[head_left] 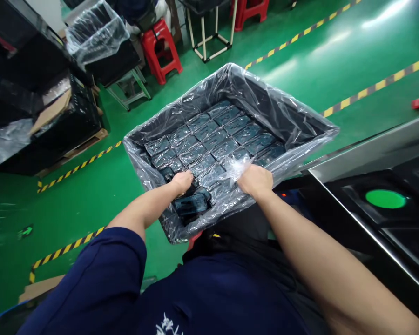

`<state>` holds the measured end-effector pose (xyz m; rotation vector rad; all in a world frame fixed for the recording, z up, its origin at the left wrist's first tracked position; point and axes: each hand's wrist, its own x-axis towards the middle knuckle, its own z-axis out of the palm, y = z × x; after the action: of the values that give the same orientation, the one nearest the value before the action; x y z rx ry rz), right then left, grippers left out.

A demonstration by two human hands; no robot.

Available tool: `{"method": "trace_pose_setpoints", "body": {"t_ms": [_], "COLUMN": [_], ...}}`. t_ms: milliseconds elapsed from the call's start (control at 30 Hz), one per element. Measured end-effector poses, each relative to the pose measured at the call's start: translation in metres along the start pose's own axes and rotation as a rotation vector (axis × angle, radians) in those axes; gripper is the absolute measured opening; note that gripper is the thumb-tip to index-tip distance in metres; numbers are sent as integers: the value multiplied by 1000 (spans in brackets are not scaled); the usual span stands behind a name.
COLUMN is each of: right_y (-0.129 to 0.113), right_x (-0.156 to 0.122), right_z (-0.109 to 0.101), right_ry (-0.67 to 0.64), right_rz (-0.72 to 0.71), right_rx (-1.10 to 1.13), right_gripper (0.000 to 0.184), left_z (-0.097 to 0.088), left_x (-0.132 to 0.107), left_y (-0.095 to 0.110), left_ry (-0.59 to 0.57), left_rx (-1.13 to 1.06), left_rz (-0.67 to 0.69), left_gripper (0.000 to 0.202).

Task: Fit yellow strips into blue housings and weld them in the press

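Note:
A black bin (272, 107) lined with clear plastic (174, 109) stands in front of me. Rows of dark, glossy, film-covered parts (204, 149) fill most of its bottom. My left hand (182, 181) reaches into the near left corner, its fingers closed among the parts; whatever they hold is hidden. Just below that hand, a dark, shiny part (192, 203) lies apart from the rows. My right hand (255, 180) is closed around a bunched piece of clear plastic film (235, 168) above the near side of the bin.
To the right runs a metal-edged machine or bench (363, 237) with a green round spot. Another plastic-lined bin (94, 35) sits on a stand at upper left, near a red stool (160, 51) and a seated person. Black crates (63, 125) stand left. Yellow-black tape marks the green floor.

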<state>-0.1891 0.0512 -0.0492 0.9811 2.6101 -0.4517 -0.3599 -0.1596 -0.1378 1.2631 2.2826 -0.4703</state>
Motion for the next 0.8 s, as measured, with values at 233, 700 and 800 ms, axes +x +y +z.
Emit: {"method": "trace_pose_setpoints", "body": {"t_ms": [233, 700, 800], "right_y": [1, 3, 3], "right_x": [-1, -7, -7], "right_z": [2, 1, 1], "right_ry": [27, 20, 23], "right_rz": [-21, -70, -71], "right_rx": [1, -58, -61], "right_gripper": [30, 33, 33], "left_z": [-30, -59, -61], "left_x": [-64, -124, -130], "left_y": [-17, -2, -3], "left_ry": [319, 1185, 1175], "left_rx": [-111, -478, -450], "left_rz": [33, 140, 155], "left_gripper": [17, 17, 16]}}
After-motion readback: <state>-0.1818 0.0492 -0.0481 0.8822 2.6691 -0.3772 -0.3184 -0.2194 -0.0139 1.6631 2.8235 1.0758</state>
